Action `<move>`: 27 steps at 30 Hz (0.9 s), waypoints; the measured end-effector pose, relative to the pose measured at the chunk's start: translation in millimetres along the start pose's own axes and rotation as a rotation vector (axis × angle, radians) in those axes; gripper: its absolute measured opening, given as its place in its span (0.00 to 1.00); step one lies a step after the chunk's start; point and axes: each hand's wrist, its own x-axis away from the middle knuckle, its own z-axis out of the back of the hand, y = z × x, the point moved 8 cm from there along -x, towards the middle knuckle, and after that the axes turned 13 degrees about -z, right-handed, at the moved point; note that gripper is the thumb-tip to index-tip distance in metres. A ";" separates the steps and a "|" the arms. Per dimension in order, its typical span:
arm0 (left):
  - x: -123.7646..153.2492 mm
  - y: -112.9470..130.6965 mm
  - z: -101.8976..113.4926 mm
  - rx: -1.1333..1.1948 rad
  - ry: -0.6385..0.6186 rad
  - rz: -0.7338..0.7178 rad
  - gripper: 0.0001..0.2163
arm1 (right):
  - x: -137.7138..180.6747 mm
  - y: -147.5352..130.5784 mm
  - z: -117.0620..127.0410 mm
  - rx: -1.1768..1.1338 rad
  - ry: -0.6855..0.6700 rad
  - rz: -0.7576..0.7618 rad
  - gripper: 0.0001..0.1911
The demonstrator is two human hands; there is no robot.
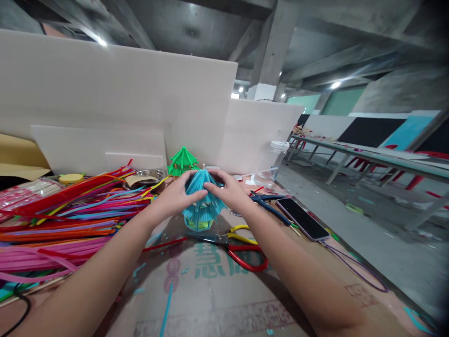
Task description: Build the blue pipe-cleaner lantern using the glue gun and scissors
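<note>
A small blue pavilion model (203,206) made of fuzzy pipe cleaners stands upright on the cardboard, its tiered roof coming to a point with a thin stick at the top. From the left, my left hand (182,192) curves around the upper roof, thumb lying across its front. On the opposite side my right hand (229,189) wraps the same roof, its thumb also at the front. The fingers behind the roof are hidden. Just in front of the model lie scissors (219,239) with red and yellow handles. Behind it stands a green pavilion model (183,161).
Bundles of coloured pipe cleaners (87,210) cover the left side. Pliers (271,208) and a phone (303,219) lie at right, with a clear plastic jar (273,159) behind. White boards (196,107) wall off the back. A metal bowl (149,177) sits at back left.
</note>
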 end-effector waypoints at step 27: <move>7.0 -55.6 31.7 0.611 0.369 0.276 0.24 | 18.6 9.1 -10.6 0.039 -0.148 0.053 0.40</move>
